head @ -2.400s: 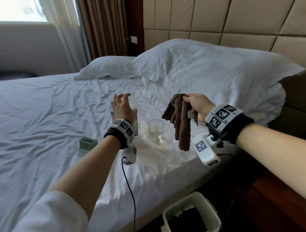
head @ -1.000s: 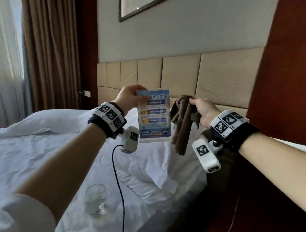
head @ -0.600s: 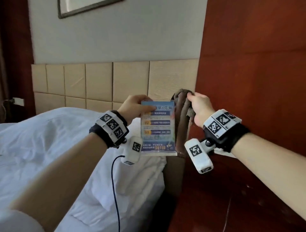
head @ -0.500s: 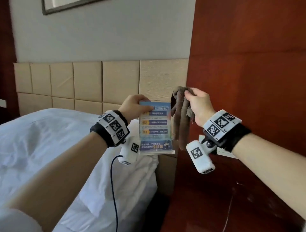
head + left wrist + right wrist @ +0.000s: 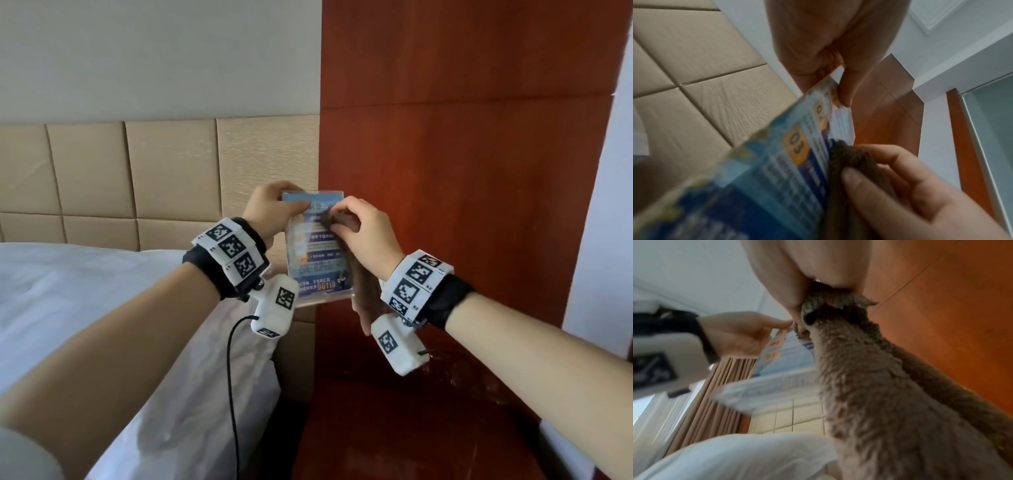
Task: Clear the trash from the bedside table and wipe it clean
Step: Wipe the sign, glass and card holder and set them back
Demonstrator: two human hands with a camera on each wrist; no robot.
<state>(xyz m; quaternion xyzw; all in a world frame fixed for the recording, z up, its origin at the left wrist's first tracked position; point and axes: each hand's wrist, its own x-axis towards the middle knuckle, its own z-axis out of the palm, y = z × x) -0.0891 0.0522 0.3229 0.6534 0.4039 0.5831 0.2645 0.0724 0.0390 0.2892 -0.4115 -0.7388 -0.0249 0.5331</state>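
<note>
I hold the sign card (image 5: 317,246) upright in the air above the back left corner of the bedside table (image 5: 411,411), so that nothing stands on the wood while I clean. My left hand (image 5: 270,209) pinches the card's top left corner, thumb on the printed face and fingers behind it; gripping there leaves the rest of the face bare for wiping. My right hand (image 5: 363,233) is clenched round the brown cloth (image 5: 366,291) and presses a bunched part of it against the upper right of the card. The loose end hangs down past the card's lower edge, clear of the table. I judge I am dusting the card before setting it down. The white bed (image 5: 85,291) lies just beside the table's left edge.
</note>
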